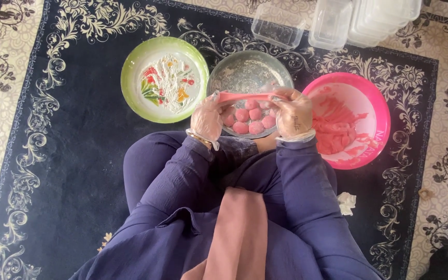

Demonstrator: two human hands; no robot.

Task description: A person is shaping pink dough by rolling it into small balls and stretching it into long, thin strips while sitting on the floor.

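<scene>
clear containers (374, 18) cut off, steel plate (245, 70) part-hidden

The dough strip (245, 96) I stretch between my hands is soft pink, like the balls (249, 120) in the silvery metal plate (249, 70). My gloves (206, 120) are clear plastic, my sleeves (302, 181) deep navy, my scarf (239, 233) dusty rose. The left plate (130, 78) has a lime green rim and a white centre with red, yellow and green flowers. The right bowl (374, 103) is bright pink. The rug (68, 155) is navy with cream scrollwork.
</scene>
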